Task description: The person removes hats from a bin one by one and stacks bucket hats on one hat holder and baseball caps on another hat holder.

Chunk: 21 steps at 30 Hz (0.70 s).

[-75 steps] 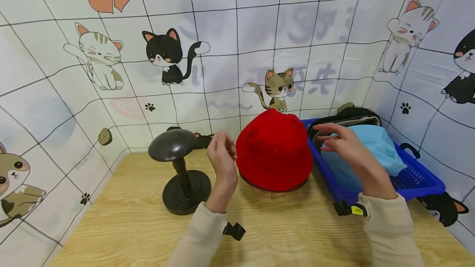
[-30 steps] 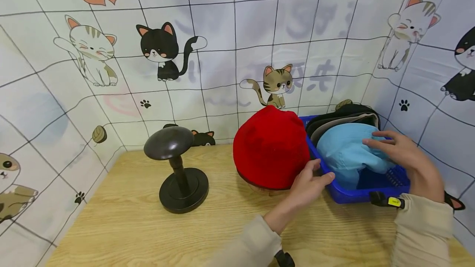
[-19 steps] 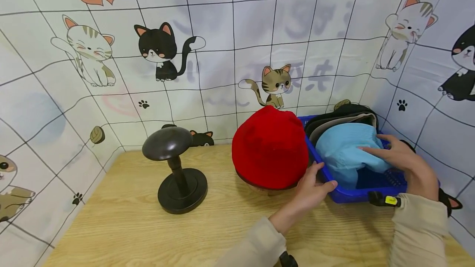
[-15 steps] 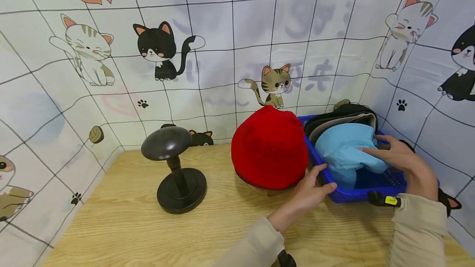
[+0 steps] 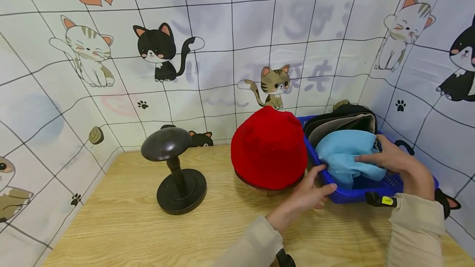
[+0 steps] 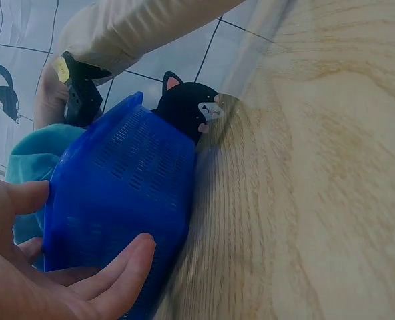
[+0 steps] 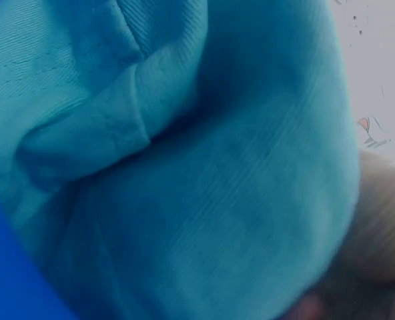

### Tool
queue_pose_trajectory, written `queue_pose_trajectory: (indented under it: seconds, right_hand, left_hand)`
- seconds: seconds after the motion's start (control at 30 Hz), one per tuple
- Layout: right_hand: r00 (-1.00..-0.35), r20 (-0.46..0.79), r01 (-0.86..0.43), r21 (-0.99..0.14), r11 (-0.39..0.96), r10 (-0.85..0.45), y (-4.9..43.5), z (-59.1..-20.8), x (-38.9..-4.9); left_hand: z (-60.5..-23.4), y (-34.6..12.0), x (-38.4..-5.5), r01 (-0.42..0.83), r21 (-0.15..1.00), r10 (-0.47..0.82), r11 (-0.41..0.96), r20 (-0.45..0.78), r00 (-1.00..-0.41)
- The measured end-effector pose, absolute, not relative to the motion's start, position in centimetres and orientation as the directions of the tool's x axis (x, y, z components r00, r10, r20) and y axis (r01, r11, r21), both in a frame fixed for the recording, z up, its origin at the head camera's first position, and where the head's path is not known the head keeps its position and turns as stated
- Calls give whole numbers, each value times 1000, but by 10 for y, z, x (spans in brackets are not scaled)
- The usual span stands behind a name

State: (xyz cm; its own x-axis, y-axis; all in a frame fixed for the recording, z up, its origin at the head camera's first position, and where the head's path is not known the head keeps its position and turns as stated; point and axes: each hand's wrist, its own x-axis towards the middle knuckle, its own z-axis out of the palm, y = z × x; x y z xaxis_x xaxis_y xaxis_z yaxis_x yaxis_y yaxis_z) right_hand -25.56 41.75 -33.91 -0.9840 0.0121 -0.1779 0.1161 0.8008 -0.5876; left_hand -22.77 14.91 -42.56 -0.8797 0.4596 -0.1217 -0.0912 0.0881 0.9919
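A light blue cloth hat lies crumpled in the blue plastic basket at the right. My right hand grips the hat's right side, thumb on the near face and fingers behind it. Folded blue cloth fills most of the right wrist view. My left hand rests at the basket's near left corner, thumb and fingers spread on either side of it. In the left wrist view its relaxed fingers lie along the basket's outer wall. Just left of this hand a red bucket hat sits over a mostly hidden stand.
A bare dark hat stand with a domed top is on the left of the wooden table. Black and grey hats are packed behind the blue one. A cat-print wall sheet encloses the back and sides.
My left hand has moved from beside the red hat to the basket corner. My right hand has gone to the blue hat's right side. The hat's top has sunk lower and crumpled.
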Motion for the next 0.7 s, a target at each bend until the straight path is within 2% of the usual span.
queue_pose_trajectory:
  seconds: [0.1, 0.2, 0.33, 0.43, 0.57, 0.7]
  right_hand:
    - [-987, -157, 125, -599, 791, 37, 419, -335, -252]
    - [-994, -86, 101, -556, 825, 63, 421, -329, -247]
    - [-993, 86, 26, -478, 878, 76, 418, -321, -237]
    - [-978, 197, -30, -467, 884, 71, 411, -316, -231]
    - [-963, 261, -87, -554, 828, 73, 400, -309, -225]
    - [-934, 352, -229, -725, 649, 63, 394, -307, -222]
  left_hand:
    - [-426, 148, -228, -85, 992, 464, 93, -119, -878]
    - [-427, 146, -227, -84, 993, 471, 88, -116, -874]
    - [-427, 146, -226, -91, 991, 480, 94, -125, -869]
    - [-428, 147, -225, -94, 991, 479, 99, -130, -868]
    - [-428, 147, -227, -81, 993, 473, 90, -114, -873]
    - [-429, 147, -227, -77, 994, 477, 77, -105, -873]
